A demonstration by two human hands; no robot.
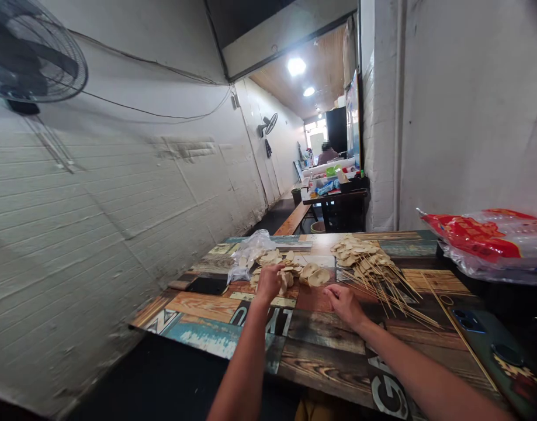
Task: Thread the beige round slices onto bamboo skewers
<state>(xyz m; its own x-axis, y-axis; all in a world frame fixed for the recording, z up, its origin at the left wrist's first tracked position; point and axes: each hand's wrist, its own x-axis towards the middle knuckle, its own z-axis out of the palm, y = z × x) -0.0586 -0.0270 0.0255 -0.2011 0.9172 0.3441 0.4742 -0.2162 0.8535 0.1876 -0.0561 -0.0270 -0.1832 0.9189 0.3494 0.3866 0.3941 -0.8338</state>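
Observation:
My left hand [269,283] is at the near edge of a loose pile of thin, pale, round slices [270,257], its fingers curled in. Whether a slice is between those fingers is hidden. A few slices [318,276] lie between my two hands. My right hand [346,305] is low over the table, thumb and fingers pinched together; what they hold, if anything, I cannot make out. Beyond and right of it lies a heap of similar slices threaded on thin wooden skewers [364,260], their bare ends pointing toward me.
A crumpled clear plastic bag [252,252] lies behind the loose slices, with a dark flat object [207,285] to its left. At right are a phone [481,333] and a red-and-clear plastic package [487,237]. A person [327,153] sits far back, beyond a cluttered table [333,196].

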